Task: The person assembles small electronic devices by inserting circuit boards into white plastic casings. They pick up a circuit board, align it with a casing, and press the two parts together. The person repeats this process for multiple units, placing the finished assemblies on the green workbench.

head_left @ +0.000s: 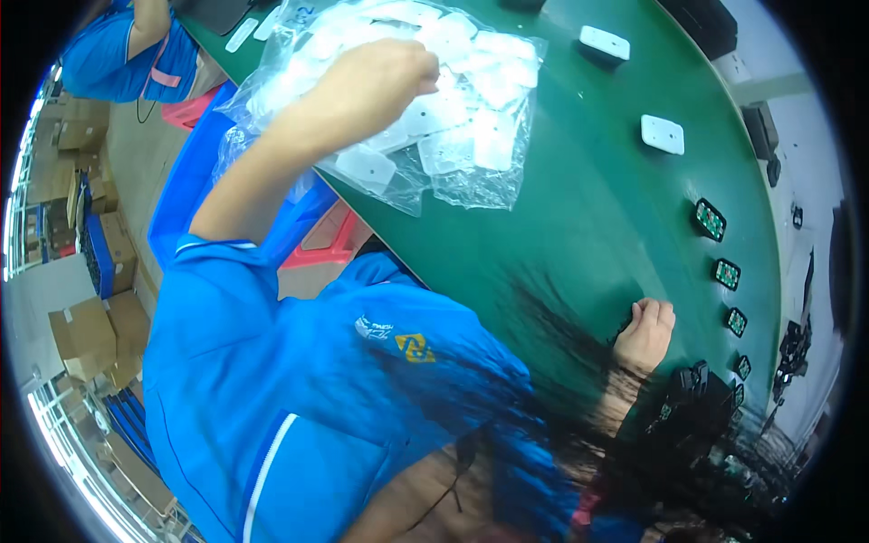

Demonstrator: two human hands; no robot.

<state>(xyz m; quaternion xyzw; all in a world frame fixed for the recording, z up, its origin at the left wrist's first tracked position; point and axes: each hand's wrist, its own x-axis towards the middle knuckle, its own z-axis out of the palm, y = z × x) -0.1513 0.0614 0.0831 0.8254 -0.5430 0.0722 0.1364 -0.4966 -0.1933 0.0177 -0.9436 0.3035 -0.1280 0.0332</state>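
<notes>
My left hand is over a clear plastic bag spread on the green table. Its fingers are curled together, and anything between them is hidden. Many flat white plastic covers with small holes lie in and on the bag. My right hand rests at the table's right side with its fingers bent inward. A bit of something dark shows beside those fingers, too little to name. Strands of dark hair hang across the view near my right forearm.
Two white covers lie apart on the green table. Black housings with green circuit boards line its right edge, near a dark heap. At left are a blue bin, a pink stool, cartons and a co-worker's blue sleeve.
</notes>
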